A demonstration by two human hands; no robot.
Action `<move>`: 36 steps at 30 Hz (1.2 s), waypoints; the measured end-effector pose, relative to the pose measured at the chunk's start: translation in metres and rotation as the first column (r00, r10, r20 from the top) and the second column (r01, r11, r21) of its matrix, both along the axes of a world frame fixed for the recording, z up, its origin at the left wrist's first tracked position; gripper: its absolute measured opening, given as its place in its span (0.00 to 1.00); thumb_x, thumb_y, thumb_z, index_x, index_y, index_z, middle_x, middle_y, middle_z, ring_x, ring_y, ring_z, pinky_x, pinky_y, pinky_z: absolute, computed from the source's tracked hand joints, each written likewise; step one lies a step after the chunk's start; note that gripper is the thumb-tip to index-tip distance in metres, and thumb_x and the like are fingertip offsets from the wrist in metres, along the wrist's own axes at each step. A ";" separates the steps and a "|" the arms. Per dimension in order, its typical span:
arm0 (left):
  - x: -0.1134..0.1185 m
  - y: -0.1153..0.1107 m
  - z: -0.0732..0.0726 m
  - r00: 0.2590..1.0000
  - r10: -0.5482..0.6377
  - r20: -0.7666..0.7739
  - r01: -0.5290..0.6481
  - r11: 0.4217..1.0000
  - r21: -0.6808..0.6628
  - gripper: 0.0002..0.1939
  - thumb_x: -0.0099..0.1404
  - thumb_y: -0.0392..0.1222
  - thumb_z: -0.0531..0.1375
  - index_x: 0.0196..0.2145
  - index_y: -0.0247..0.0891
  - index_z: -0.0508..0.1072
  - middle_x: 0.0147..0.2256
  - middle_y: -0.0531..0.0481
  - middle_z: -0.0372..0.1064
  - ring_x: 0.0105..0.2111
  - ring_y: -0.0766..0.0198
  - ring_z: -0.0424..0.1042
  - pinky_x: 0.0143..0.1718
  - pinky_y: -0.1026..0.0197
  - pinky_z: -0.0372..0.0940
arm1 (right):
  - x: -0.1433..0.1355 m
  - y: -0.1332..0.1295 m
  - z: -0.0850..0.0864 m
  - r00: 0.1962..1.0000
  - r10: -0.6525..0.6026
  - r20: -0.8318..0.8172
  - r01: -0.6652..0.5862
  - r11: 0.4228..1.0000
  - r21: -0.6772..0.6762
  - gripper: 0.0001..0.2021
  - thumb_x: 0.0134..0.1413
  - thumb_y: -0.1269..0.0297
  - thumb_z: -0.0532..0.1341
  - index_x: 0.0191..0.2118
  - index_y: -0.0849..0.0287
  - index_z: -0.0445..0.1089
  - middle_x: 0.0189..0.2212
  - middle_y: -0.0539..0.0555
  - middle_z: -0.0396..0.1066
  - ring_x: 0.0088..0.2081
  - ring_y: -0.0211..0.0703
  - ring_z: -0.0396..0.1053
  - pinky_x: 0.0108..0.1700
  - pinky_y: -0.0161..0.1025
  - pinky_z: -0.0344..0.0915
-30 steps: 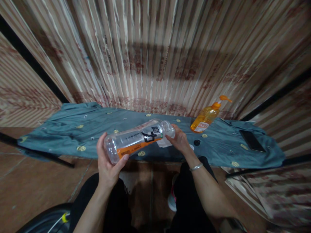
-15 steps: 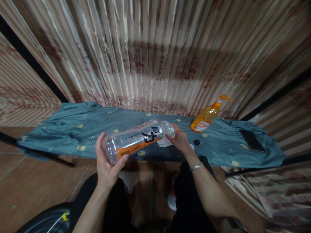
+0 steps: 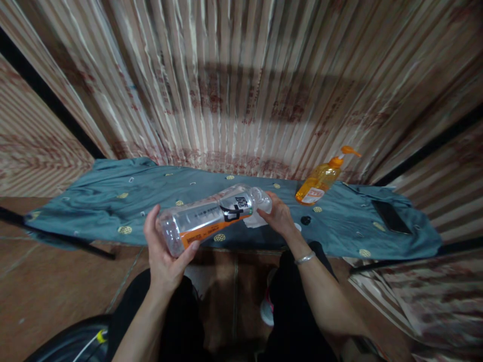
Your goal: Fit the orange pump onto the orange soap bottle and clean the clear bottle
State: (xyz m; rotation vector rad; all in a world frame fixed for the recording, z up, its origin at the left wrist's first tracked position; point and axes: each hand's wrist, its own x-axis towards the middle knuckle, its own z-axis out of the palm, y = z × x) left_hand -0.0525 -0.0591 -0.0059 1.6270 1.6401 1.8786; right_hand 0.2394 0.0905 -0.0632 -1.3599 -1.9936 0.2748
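Observation:
A clear plastic bottle [image 3: 204,218] with an orange and black label lies tilted in the air over the cloth, its mouth end to the right and slightly higher. My left hand [image 3: 168,256] is closed round its base, thumb below and fingers behind. At the mouth end, my right hand [image 3: 279,213] pinches a small clear plastic piece [image 3: 266,202] against or just beside the bottle's neck. Its exact kind is unclear, and the fingertips are partly hidden. White tissue-like material [image 3: 256,221] shows below the neck.
A patterned blue-green cloth [image 3: 94,201] covers the narrow table. On it stand or lie an orange pump bottle [image 3: 319,183], a small black object [image 3: 305,220], a white round piece [image 3: 298,228] and a dark phone [image 3: 391,217]. Striped curtain [image 3: 226,100] hangs close behind.
The left hand and the bottle's base have shifted very slightly left. The right hand stays almost still at the neck.

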 end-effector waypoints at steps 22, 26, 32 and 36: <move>0.000 0.000 0.003 0.999 0.037 -0.036 -0.035 0.999 0.041 0.45 0.53 0.63 0.70 0.61 0.40 0.63 0.54 0.39 0.66 0.51 0.48 0.72 0.52 0.48 0.70 | -0.001 -0.001 0.000 1.000 -0.005 0.013 0.005 1.000 -0.012 0.30 0.53 0.64 0.67 0.62 0.62 0.65 0.57 0.66 0.74 0.58 0.60 0.73 0.61 0.55 0.69; 0.000 0.000 0.003 0.999 0.026 -0.036 -0.023 0.998 0.065 0.44 0.52 0.60 0.71 0.61 0.39 0.63 0.53 0.39 0.66 0.51 0.49 0.72 0.52 0.49 0.70 | -0.001 -0.001 -0.001 1.000 -0.003 0.007 0.003 1.000 0.001 0.30 0.53 0.65 0.68 0.62 0.60 0.65 0.57 0.65 0.74 0.58 0.59 0.73 0.61 0.56 0.69; 0.000 0.000 0.003 1.000 0.007 -0.017 -0.005 0.996 0.086 0.44 0.52 0.58 0.71 0.61 0.38 0.64 0.53 0.40 0.66 0.51 0.49 0.72 0.51 0.50 0.69 | -0.002 0.000 -0.002 1.000 -0.015 0.018 0.015 1.000 -0.007 0.30 0.53 0.65 0.68 0.62 0.61 0.65 0.57 0.66 0.74 0.58 0.60 0.73 0.61 0.56 0.69; -0.001 0.000 0.002 1.000 0.015 -0.023 -0.013 0.996 0.089 0.44 0.52 0.58 0.72 0.61 0.39 0.64 0.53 0.40 0.65 0.52 0.49 0.71 0.52 0.50 0.68 | -0.002 0.000 -0.002 1.000 -0.011 0.023 0.011 1.000 -0.011 0.31 0.52 0.65 0.68 0.62 0.63 0.65 0.57 0.67 0.74 0.58 0.61 0.73 0.61 0.56 0.69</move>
